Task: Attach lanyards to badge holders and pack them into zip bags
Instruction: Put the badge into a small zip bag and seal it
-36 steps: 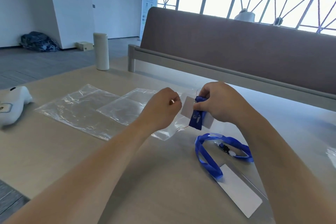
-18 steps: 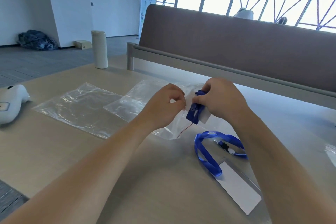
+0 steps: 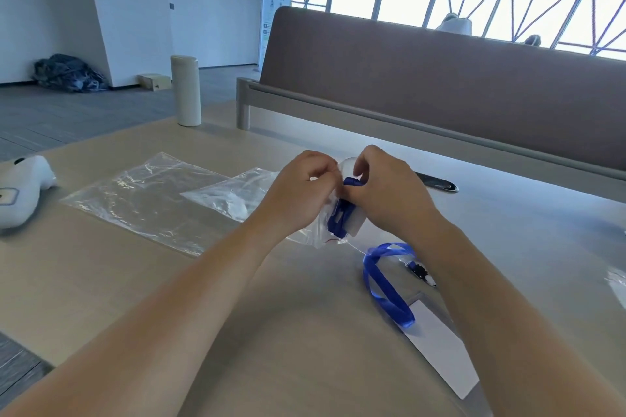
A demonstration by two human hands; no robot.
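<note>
My left hand (image 3: 301, 193) pinches the mouth of a small clear zip bag (image 3: 237, 200) lifted at the table's middle. My right hand (image 3: 386, 193) grips a folded bundle, a badge holder wrapped in a blue lanyard (image 3: 340, 217), and holds it at the bag's opening. The two hands nearly touch. Lower right on the table, partly under my right forearm, lies a second blue lanyard (image 3: 386, 284) clipped to a white badge holder (image 3: 440, 352).
A larger clear zip bag (image 3: 142, 200) lies flat to the left. A white device (image 3: 20, 193) sits at the left table edge. A white cylinder (image 3: 185, 91) stands at the back. A brown bench back (image 3: 440, 85) runs behind the table.
Both hands rose a little and drew closer together. The lanyard bundle has gone further into the mouth of the small bag, which now lifts off the table.
</note>
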